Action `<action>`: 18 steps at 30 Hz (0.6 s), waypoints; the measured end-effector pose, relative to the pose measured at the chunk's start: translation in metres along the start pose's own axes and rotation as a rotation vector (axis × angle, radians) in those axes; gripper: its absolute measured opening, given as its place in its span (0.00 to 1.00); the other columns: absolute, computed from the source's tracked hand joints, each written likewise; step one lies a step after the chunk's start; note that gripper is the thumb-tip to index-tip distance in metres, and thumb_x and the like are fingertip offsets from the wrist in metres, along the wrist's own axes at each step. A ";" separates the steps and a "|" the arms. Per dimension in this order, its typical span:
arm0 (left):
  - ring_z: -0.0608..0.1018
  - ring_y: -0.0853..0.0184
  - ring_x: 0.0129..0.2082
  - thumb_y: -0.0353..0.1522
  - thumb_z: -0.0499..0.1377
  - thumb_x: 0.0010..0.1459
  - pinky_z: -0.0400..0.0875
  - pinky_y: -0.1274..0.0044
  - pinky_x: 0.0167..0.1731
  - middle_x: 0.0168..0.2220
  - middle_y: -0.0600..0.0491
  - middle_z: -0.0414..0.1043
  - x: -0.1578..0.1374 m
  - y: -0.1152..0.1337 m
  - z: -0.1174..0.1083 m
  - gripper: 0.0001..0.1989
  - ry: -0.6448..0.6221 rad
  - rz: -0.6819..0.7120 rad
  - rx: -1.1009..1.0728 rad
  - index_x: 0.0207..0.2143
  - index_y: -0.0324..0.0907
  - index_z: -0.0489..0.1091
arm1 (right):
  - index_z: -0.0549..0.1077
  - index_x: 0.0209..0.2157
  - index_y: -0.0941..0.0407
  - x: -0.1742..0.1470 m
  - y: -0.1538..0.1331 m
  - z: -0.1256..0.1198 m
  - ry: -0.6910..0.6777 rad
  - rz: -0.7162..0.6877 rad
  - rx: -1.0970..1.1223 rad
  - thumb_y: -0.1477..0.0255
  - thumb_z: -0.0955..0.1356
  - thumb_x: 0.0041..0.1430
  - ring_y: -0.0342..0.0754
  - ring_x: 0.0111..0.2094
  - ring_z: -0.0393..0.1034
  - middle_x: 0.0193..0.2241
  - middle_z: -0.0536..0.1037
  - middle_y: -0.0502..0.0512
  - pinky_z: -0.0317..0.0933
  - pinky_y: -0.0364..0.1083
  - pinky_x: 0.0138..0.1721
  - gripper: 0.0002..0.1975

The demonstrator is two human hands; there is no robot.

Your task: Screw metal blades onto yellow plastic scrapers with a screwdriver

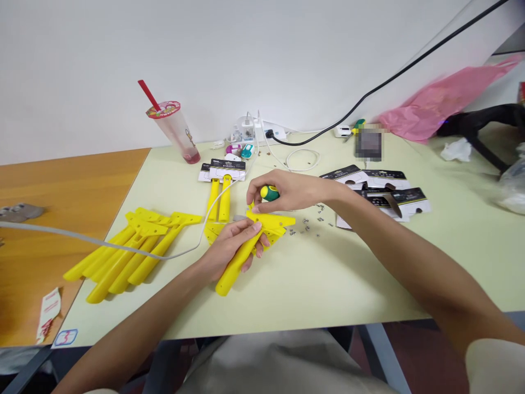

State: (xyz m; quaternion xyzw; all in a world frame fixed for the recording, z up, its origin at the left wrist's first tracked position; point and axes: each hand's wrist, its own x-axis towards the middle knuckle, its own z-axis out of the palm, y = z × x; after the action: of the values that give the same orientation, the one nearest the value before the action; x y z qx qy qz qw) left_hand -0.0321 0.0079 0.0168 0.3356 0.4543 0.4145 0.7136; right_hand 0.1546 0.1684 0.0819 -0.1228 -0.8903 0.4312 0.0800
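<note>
My left hand point(238, 241) is closed around a yellow plastic scraper handle point(238, 268), its wide triangular head point(273, 220) tilted up to the right. Over that head, my right hand point(283, 190) holds a screwdriver point(269, 192) with a green and yellow grip, tucked in the palm. The right fingertips are pinched at the head's left end; whether they hold a small part is hidden. Loose small screws point(305, 221) lie on the table just right of the head. More yellow pieces point(211, 232) show partly behind my left hand.
Several yellow scraper handles point(139, 241) are piled at left, with a white cable point(180, 254) crossing them. Two more handles point(225, 200) lie by printed cards point(227, 168). Further cards point(377, 191) lie at right. A tall cup point(176, 134) and a power strip point(279, 132) stand behind.
</note>
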 end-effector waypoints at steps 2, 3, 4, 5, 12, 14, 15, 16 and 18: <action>0.76 0.72 0.23 0.49 0.73 0.62 0.66 0.84 0.12 0.35 0.49 0.80 0.000 0.000 -0.001 0.23 0.004 -0.004 -0.001 0.38 0.38 0.73 | 0.79 0.43 0.54 0.001 -0.002 0.002 0.012 -0.005 -0.022 0.65 0.73 0.68 0.48 0.39 0.71 0.44 0.84 0.55 0.61 0.46 0.41 0.08; 0.75 0.73 0.22 0.49 0.73 0.62 0.65 0.84 0.12 0.34 0.50 0.79 0.001 0.000 -0.001 0.23 0.003 -0.003 -0.003 0.37 0.38 0.73 | 0.79 0.43 0.54 0.001 -0.003 0.003 0.023 -0.001 -0.043 0.66 0.72 0.67 0.47 0.38 0.71 0.43 0.84 0.55 0.61 0.46 0.40 0.08; 0.75 0.73 0.21 0.49 0.73 0.63 0.65 0.84 0.11 0.33 0.51 0.78 0.001 0.000 -0.001 0.23 0.004 0.001 -0.007 0.37 0.39 0.73 | 0.79 0.43 0.54 0.001 -0.004 0.004 0.037 0.007 -0.069 0.66 0.72 0.67 0.47 0.38 0.71 0.43 0.83 0.54 0.60 0.46 0.40 0.07; 0.74 0.73 0.20 0.49 0.73 0.63 0.64 0.84 0.11 0.32 0.51 0.78 0.001 0.000 -0.002 0.23 0.007 0.007 -0.012 0.37 0.39 0.72 | 0.79 0.42 0.55 0.001 -0.005 0.004 0.052 0.019 -0.100 0.67 0.72 0.66 0.47 0.37 0.71 0.42 0.83 0.54 0.59 0.46 0.39 0.07; 0.74 0.74 0.21 0.48 0.72 0.65 0.63 0.84 0.11 0.33 0.51 0.78 0.003 -0.002 -0.004 0.22 0.024 0.051 -0.050 0.38 0.38 0.73 | 0.77 0.41 0.55 -0.007 -0.011 -0.004 -0.014 0.170 -0.220 0.61 0.74 0.66 0.46 0.31 0.66 0.35 0.80 0.53 0.54 0.46 0.32 0.11; 0.74 0.74 0.21 0.48 0.71 0.65 0.63 0.84 0.11 0.33 0.51 0.78 0.003 -0.003 -0.004 0.22 0.029 0.051 -0.054 0.38 0.39 0.72 | 0.76 0.38 0.55 -0.009 -0.012 -0.007 -0.073 0.211 -0.220 0.58 0.73 0.67 0.44 0.27 0.62 0.30 0.77 0.50 0.51 0.47 0.30 0.14; 0.74 0.74 0.21 0.48 0.71 0.65 0.63 0.84 0.11 0.34 0.51 0.78 0.003 -0.004 -0.004 0.22 0.030 0.053 -0.056 0.38 0.39 0.72 | 0.75 0.35 0.55 -0.010 -0.013 -0.008 -0.095 0.228 -0.221 0.57 0.73 0.68 0.43 0.25 0.60 0.27 0.74 0.49 0.49 0.47 0.28 0.15; 0.74 0.74 0.21 0.48 0.71 0.65 0.63 0.84 0.11 0.34 0.51 0.78 0.003 -0.004 -0.004 0.21 0.031 0.057 -0.057 0.38 0.39 0.73 | 0.73 0.33 0.55 -0.010 -0.014 -0.009 -0.110 0.239 -0.223 0.57 0.73 0.68 0.42 0.24 0.57 0.25 0.72 0.47 0.48 0.47 0.28 0.17; 0.75 0.74 0.22 0.48 0.71 0.66 0.64 0.84 0.12 0.35 0.50 0.79 0.003 -0.004 -0.004 0.21 0.033 0.063 -0.058 0.39 0.39 0.73 | 0.70 0.28 0.55 -0.011 -0.015 -0.009 -0.126 0.238 -0.220 0.57 0.74 0.67 0.41 0.23 0.52 0.22 0.67 0.45 0.44 0.47 0.27 0.20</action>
State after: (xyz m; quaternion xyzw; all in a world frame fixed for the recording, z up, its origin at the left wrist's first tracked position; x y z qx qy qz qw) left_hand -0.0342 0.0092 0.0104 0.3223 0.4429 0.4552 0.7020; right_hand 0.1652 0.1630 0.0989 -0.2083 -0.9145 0.3442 -0.0415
